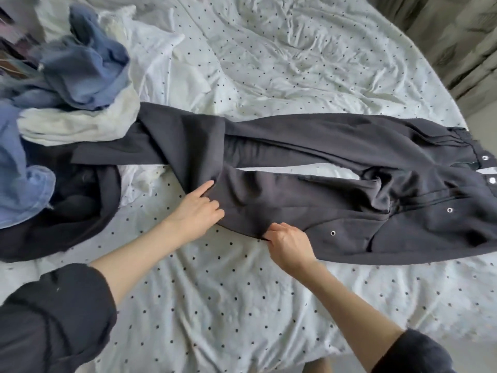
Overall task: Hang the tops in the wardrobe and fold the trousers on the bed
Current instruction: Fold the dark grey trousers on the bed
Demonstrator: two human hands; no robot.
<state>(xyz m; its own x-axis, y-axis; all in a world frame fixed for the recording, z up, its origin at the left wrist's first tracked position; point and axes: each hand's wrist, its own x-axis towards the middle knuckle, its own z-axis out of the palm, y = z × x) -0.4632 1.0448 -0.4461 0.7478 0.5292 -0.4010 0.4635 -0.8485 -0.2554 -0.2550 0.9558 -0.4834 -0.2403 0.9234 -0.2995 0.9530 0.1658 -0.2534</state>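
Note:
Dark grey trousers [309, 146] lie stretched across the dotted bed sheet [228, 292], waistband with metal eyelets to the right and legs running left. The near leg is bunched and partly turned over the far one. My left hand [197, 211] rests at the leg's near fold, index finger extended and the other fingers tucked under the cloth. My right hand [289, 242] pinches the near edge of the trousers just right of it, fingers curled on the fabric.
A heap of clothes sits at the left: blue tops [86, 68], a cream garment [78, 122], a light blue shirt [18, 184] and a dark garment [67, 211]. The bed's far right edge meets a curtain [462, 49].

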